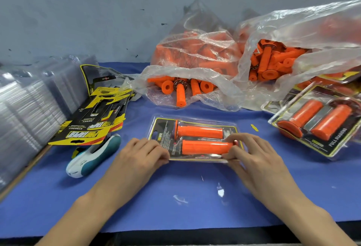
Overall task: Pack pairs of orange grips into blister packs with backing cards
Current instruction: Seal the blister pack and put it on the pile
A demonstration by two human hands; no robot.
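Note:
A clear blister pack (pixel 195 122) lies flat on the blue table mat in the middle, with a black and yellow backing card inside. Two orange grips lie in it side by side, a far grip (pixel 199 131) and a near grip (pixel 205 146). My left hand (pixel 140 156) pinches the pack's near left edge. My right hand (pixel 252 154) pinches the near right edge, its fingers curled over the end of the near grip.
Two clear plastic bags (pixel 195 54) of loose orange grips sit at the back. Finished packs (pixel 320 124) pile at the right. Loose backing cards (pixel 93 121) and stacked empty blisters (pixel 29 105) lie left. A white and teal stapler (pixel 93 154) rests near my left hand.

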